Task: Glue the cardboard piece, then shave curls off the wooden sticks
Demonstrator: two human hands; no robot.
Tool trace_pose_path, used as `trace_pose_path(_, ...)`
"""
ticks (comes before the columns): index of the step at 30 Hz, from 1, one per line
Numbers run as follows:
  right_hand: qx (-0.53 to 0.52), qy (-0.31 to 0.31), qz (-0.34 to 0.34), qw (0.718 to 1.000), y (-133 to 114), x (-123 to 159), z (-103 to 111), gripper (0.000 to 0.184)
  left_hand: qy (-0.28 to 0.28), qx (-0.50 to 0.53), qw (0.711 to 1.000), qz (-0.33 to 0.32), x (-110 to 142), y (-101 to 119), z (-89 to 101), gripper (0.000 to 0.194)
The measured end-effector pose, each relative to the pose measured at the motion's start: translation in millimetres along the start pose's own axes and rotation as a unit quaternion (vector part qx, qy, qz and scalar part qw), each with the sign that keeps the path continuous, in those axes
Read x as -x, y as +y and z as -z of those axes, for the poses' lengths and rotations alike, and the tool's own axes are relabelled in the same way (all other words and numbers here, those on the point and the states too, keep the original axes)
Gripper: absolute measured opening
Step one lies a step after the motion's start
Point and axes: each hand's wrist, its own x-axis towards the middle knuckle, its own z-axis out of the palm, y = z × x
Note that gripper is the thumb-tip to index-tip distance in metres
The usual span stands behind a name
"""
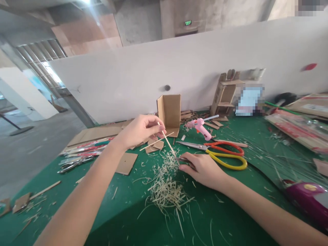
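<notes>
My left hand (146,131) pinches the upper end of a thin wooden stick (167,140), which slants down to the right. At the stick's lower end, my right hand (201,167) is closed on a small grey blade (180,159); most of it is hidden by the fingers. The blade touches or nearly touches the stick. Beneath both hands lies a heap of pale wood shavings (167,193) on the green table (123,212). Another thin stick (151,143) rests behind, over small cardboard pieces (155,147).
Scissors with orange and yellow handles (224,157) lie just beyond my right hand. Behind them are a pink glue gun (202,130) and a folded cardboard piece (171,111). Wrapped tools (82,155) lie left, a purple device (307,198) right. A white partition (128,78) stands behind.
</notes>
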Motion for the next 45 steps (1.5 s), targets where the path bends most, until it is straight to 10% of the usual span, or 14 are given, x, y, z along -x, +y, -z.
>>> trace_pose_path(45, 0.267, 0.183, 0.031, 0.946, -4.3, -13.9, 17.4, 0.036, 0.011, 0.011, 0.998, -0.064, -8.5, -6.0, -53.6, 0.010)
